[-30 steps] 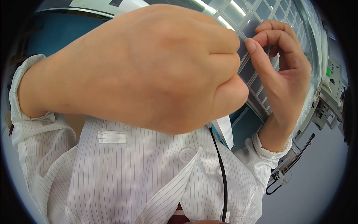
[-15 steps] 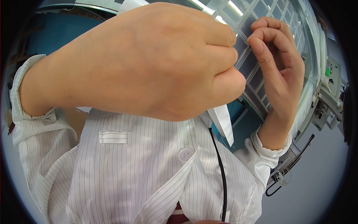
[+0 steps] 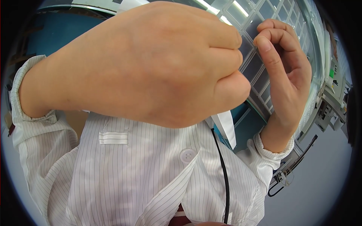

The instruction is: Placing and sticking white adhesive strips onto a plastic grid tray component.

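Observation:
My left hand point(image 3: 181, 64) is very close and fills the upper middle, back of the hand toward me. Its fingers curl into a closed grip, and their tips and whatever they hold are hidden. To the right, my right hand point(image 3: 288, 71) is raised with its thumb and forefinger pinched together and the other fingers curled. Anything in that pinch is too small or hidden to make out. A white strip point(image 3: 226, 130) shows below the left hand, and a white piece point(image 3: 132, 4) shows above it; whether they join behind the hand, I cannot tell.
Behind both hands lies a clear plastic tray point(image 3: 253, 56) divided into several rectangular compartments. A blue-green surface point(image 3: 71, 32) is at the upper left. Grey equipment point(image 3: 333, 94) stands at the far right, and a black cord point(image 3: 225, 177) hangs down my striped coat.
My right hand has shifted slightly right and down, its pinch kept. My left hand has moved a little lower and to the right, still closed. The gap between them is about the same.

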Motion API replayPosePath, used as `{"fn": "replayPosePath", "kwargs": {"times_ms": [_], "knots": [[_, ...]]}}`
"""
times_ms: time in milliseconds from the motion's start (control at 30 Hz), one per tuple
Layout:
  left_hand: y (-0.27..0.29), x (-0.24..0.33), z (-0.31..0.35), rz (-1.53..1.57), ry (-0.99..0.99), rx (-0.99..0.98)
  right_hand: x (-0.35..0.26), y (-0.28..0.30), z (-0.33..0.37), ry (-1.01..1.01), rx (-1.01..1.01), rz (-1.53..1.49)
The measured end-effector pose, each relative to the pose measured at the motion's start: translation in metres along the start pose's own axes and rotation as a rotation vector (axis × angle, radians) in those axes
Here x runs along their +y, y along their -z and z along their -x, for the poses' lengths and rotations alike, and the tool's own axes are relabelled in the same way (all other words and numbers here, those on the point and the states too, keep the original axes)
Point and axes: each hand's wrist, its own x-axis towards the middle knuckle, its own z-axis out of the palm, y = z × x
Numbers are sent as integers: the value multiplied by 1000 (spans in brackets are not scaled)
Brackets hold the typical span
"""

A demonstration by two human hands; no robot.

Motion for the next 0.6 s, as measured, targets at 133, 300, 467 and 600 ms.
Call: {"fn": "replayPosePath", "kwargs": {"times_ms": [133, 300, 467, 600], "knots": [[2, 2, -2, -13, -2, 4, 3, -9, -2, 135, 11, 46], [-1, 5, 0, -52, 6, 23, 13, -13, -5, 229, 44, 270], [3, 2, -2, -52, -16, -23, 14, -14, -4, 246, 87, 405], [3, 1, 0, -58, -20, -46, 19, -1, -4, 197, 3, 111]]}}
